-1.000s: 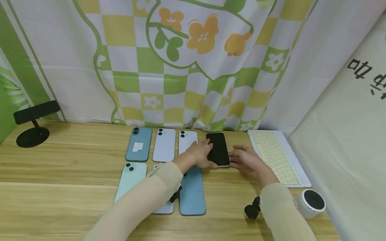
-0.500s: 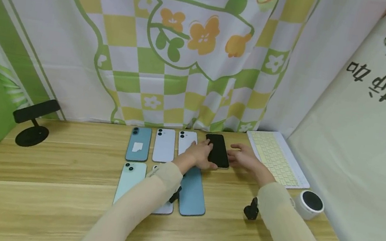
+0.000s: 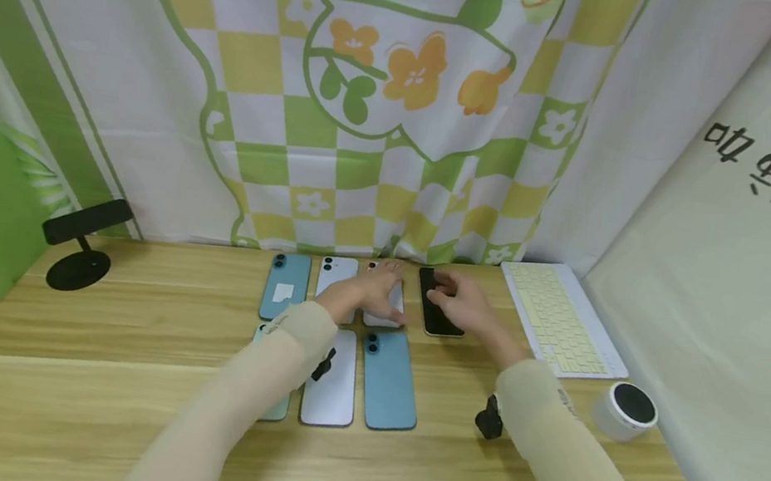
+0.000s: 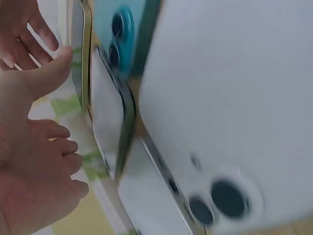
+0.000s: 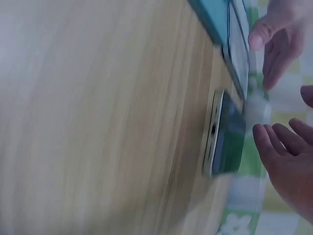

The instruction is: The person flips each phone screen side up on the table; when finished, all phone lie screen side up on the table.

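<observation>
My left hand (image 3: 373, 289) is spread over the white phone (image 3: 378, 321) at the right of the back row's face-down phones, partly hiding it. In the left wrist view, its thumb reaches out and its fingers are loosely bent. My right hand (image 3: 462, 303) hovers at the phone with a black screen (image 3: 444, 322), fingers over its upper part. In the right wrist view, this phone (image 5: 229, 142) lies face up, and the right hand's fingers (image 5: 281, 139) are apart from it. Face down in front lie a blue phone (image 3: 391, 384) and a pale lavender phone (image 3: 335, 384).
More phones lie at left: a blue one with a white sticker (image 3: 286, 279), a lavender one (image 3: 338, 268) and a mint one (image 3: 277, 408) under the left sleeve. A keyboard (image 3: 558, 318) and white cylinder (image 3: 625, 411) stand right, a black stand (image 3: 78, 268) far left. A curtain backs the table.
My left hand has moved left, off the black-screen phone's edge and onto the white phone. My right hand has moved left from beside the black-screen phone to over it. The head view shifted slightly.
</observation>
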`<act>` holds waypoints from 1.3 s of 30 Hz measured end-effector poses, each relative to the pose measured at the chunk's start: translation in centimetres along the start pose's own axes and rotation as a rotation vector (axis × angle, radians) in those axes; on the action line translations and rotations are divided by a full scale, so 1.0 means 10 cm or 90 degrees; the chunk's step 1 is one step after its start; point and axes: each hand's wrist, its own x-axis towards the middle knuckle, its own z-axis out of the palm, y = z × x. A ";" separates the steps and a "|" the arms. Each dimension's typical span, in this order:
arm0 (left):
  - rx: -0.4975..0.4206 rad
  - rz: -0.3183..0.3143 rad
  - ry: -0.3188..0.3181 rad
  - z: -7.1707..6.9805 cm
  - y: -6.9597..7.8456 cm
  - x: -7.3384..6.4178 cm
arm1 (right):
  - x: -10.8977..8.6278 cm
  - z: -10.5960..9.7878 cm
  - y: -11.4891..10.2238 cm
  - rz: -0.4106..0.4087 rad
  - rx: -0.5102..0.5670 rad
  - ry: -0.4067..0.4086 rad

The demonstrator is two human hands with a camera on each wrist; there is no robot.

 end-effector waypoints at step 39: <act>-0.079 -0.040 -0.047 0.00 -0.62 0.04 | 0.25 0.62 -0.23 -0.106 -0.303 -0.128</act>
